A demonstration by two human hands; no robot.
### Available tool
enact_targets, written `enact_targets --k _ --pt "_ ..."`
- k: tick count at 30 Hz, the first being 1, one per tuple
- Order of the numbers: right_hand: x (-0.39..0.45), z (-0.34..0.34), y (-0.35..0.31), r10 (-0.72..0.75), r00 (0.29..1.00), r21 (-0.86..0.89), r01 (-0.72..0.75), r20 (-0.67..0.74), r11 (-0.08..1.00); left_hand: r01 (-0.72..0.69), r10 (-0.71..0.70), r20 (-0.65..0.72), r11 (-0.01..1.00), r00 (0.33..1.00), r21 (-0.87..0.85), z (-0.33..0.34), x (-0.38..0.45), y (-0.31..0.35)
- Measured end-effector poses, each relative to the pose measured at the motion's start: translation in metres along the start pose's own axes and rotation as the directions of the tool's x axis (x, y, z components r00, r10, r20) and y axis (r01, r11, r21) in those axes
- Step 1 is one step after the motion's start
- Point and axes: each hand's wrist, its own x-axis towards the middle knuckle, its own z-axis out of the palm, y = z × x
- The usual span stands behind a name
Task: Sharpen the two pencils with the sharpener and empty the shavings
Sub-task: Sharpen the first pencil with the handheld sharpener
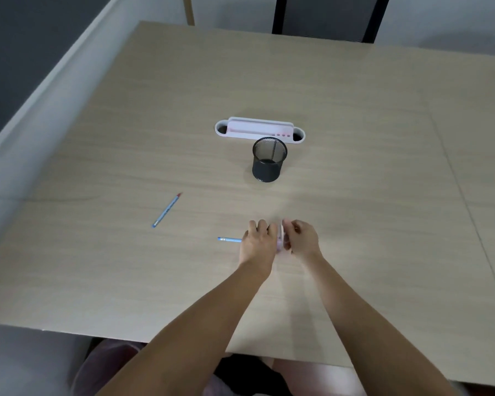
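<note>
The wide pale wood-grain bench (355, 195) carries everything, and most of it lies bare. At its far middle sits a long white plastic desk organiser with a pink insert (259, 130), and just in front of it, near or touching, a black wire-mesh cup (269, 164) stands upright. Both are well apart from the work and block nothing.

Near the front middle the two hands meet. The left hand (257, 244) is curled around a blue pencil with a blue eraser cap (229, 240), whose end pokes out to the left. The right hand (302, 238) is closed on a small pale pink sharpener (280, 238), mostly hidden between the fingers. The pencil's tip appears to be in or at the sharpener, though the grip hides the joint.

A second blue pencil with a reddish end (167, 210) lies loose on the bench to the left, well apart from the hands.

As a judgement, the task looks early: one pencil is being sharpened, whether the loose one is done cannot be told, and emptying the shavings remains. No shavings are visible.
</note>
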Motion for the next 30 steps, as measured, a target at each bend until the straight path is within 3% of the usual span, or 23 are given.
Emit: enact_targets --k 3,7,12,16,21,25,28,30 --pt "-0.001 0.016 0.019 0.127 0.992 0.011 -0.127 0.006 0.992 0.000 0.001 -0.078 1.000 0.997 0.019 0.003 0.001 -0.003" --pt "-0.045 0.016 0.041 0.073 0.996 -0.115 -0.067 0.050 0.991 0.000 0.002 -0.076 1.000 0.997 0.026 0.005 0.001 -0.001" --pt "-0.056 -0.013 0.012 -0.004 0.989 0.094 -0.010 0.147 0.996 -0.006 0.008 -0.089 1.000 0.996 0.014 0.006 -0.001 -0.002" --pt "-0.011 -0.004 -0.006 -0.010 0.999 0.081 0.006 0.044 0.997 -0.032 0.033 -0.084 0.999 0.996 0.011 0.002 -0.001 -0.002" --pt "0.008 0.019 0.015 0.180 0.983 0.043 -0.179 -0.016 0.983 0.011 -0.010 -0.065 1.000 0.998 0.011 0.006 0.001 -0.002" --pt "-0.034 0.026 0.042 0.130 0.991 -0.098 -0.126 0.032 0.987 0.018 -0.018 -0.073 1.000 0.997 -0.005 0.007 0.002 -0.002" --pt "-0.059 0.008 0.036 0.052 0.994 -0.080 -0.044 0.097 0.996 0.022 -0.022 -0.079 1.000 0.997 -0.001 0.003 0.003 0.000" --pt "-0.057 -0.005 0.020 -0.007 0.992 0.020 0.004 0.124 1.000 -0.005 0.003 -0.067 1.000 0.998 -0.026 0.005 0.002 -0.001"
